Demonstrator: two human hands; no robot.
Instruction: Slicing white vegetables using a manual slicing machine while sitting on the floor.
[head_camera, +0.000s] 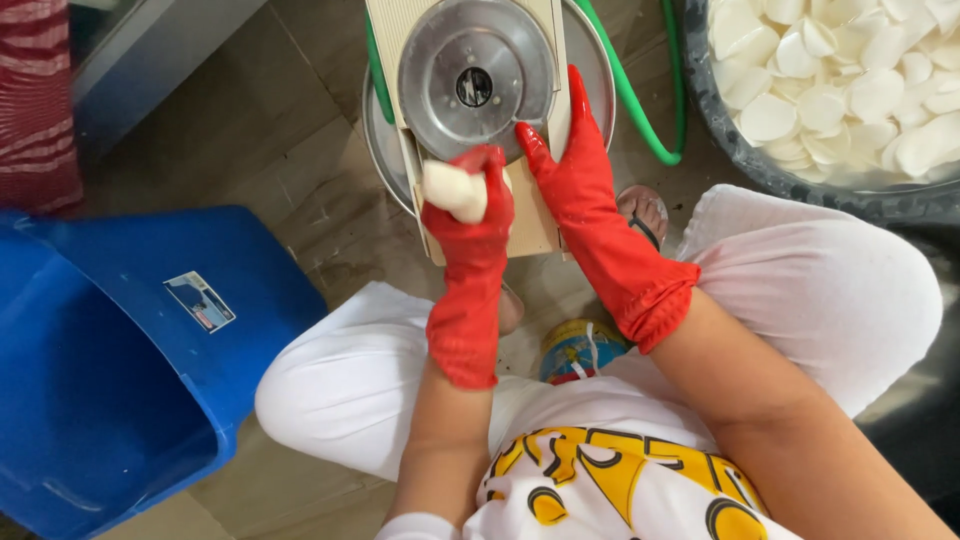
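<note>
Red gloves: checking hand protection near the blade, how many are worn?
2. One on the left hand, gripping a white piece; one on the right hand, flat beside the slicer disc.

On my left I note a large blue plastic bin (120, 360) with a small rectangular label on its side, lying tilted on the brown tiled floor (290, 150). A green hose (640, 110) curves across the floor at the top. At upper right stands a dark basin (760, 165) filled with white slices (850, 80). A red striped cloth (35, 100) shows at the far left edge. I record white trousers (840, 290) and a yellow-printed white shirt (610, 490).
</note>
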